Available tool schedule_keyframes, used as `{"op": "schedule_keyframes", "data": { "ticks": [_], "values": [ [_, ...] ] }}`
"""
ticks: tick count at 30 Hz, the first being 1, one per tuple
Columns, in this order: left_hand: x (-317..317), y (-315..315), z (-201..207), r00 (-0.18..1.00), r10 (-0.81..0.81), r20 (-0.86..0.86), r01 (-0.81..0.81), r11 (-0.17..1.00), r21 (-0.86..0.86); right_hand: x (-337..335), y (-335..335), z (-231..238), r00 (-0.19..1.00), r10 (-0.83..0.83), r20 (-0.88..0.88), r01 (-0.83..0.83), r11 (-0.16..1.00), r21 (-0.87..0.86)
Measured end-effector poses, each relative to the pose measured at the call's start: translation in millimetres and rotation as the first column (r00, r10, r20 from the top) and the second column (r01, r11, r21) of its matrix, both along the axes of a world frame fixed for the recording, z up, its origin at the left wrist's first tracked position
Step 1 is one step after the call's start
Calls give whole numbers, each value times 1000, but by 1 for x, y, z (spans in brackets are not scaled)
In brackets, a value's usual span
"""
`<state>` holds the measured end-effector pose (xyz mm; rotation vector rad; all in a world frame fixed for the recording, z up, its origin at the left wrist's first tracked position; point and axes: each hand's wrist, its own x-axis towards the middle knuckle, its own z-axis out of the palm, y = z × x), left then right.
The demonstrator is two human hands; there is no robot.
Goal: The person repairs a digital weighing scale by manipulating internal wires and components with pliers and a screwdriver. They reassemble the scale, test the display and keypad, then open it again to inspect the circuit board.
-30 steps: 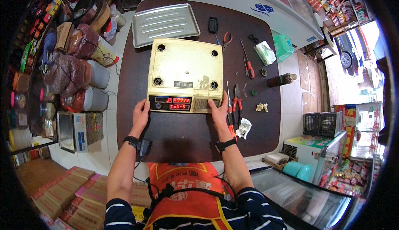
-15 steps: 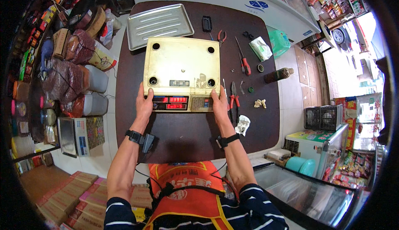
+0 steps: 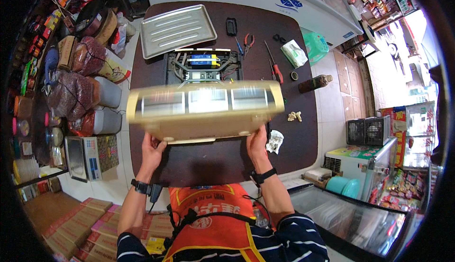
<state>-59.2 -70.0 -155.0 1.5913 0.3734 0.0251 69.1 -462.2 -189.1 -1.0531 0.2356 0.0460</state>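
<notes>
Both hands grip the cream top cover (image 3: 204, 125) of an electronic weighing scale, my left hand (image 3: 152, 152) at its left end and my right hand (image 3: 258, 144) at its right end. The cover is raised and tipped, so its rear side with three window panels faces up; motion smears it. Behind it, the scale's dark base (image 3: 231, 75) lies exposed on the table, with a metal frame, wires and a blue and yellow battery (image 3: 204, 60). The cover hides the front of the base. Farther back, a silver metal weighing tray (image 3: 180, 31) rests flat.
On the dark table (image 3: 189, 165) at right lie red-handled pliers (image 3: 248, 43), a screwdriver (image 3: 278, 73), a tissue pack (image 3: 294, 54), a crumpled tissue (image 3: 274, 141) and a dark bottle (image 3: 315, 84). Another scale (image 3: 87, 155) stands at left beyond the table.
The cover has come up off the scale's base and tilted toward me, exposing the battery and frame inside. Both hands have moved nearer to me with it.
</notes>
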Motion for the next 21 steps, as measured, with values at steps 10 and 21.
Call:
{"op": "schedule_keyframes", "data": {
  "ticks": [10, 21],
  "values": [
    [-53, 12, -25, 976, -154, 152, 143, 986, 85, -46, -39, -25, 911, 413, 25, -412, 911, -16],
    [-49, 22, -8, 952, -307, -11, 297, 913, 280, -58, -17, 42, 852, 434, -293, -485, 866, -126]
  ]
}}
